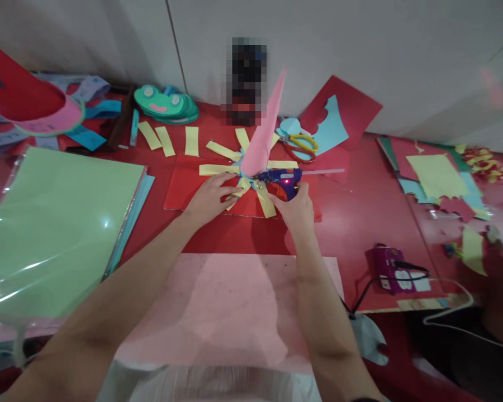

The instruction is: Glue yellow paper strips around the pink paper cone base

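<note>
A pink paper cone point(260, 139) stands, leaning slightly right, at the centre of yellow paper strips point(220, 170) spread out like rays on a red board point(184, 190). My right hand point(295, 209) is wrapped round a blue glue gun point(287, 180), whose red light is lit; a clear glue stick juts from its rear to the right. The nozzle points left at the cone's base. My left hand point(213, 196) lies with fingers apart over the strips left of the cone, fingertips near its base, holding nothing.
Green sheets in plastic point(62, 223) lie at the left. Behind are green frog cutouts point(165, 105), loose yellow strips point(191, 141) and scissors point(299, 146). A purple power box point(394, 269) with cables sits at the right. Pink paper point(235, 307) lies in front.
</note>
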The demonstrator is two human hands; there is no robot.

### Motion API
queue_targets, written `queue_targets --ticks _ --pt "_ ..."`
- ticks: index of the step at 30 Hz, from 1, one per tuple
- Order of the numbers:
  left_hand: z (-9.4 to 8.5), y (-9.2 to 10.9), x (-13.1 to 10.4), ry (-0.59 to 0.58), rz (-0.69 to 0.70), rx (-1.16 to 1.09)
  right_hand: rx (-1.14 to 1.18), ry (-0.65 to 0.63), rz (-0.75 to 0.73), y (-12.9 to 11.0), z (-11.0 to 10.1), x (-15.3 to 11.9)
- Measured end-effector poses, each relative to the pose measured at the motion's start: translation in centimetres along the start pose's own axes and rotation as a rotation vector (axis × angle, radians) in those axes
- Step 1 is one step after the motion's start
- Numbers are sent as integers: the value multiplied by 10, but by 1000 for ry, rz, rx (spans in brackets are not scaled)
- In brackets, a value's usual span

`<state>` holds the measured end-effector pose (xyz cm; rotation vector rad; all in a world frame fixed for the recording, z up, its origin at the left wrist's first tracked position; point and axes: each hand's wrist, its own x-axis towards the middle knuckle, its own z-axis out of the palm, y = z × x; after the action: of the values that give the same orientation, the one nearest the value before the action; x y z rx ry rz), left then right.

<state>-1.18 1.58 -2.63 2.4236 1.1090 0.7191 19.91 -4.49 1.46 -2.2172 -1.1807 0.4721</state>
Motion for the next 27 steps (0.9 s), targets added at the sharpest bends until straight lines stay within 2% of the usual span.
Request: queue_targets --ticks 4,12,17,27 --pt "0 -1 1 24 41 -50 -20 33 -60 0 0 -1" --pt "0 -3 2 27 28 -85 -90 127 -218 0 7 -6" --pt "2 -4 1 31 33 -105 -147 164 -239 -1 12 -9" --pt "1 -3 2 31 29 -97 -154 169 -253 0 10 -8"
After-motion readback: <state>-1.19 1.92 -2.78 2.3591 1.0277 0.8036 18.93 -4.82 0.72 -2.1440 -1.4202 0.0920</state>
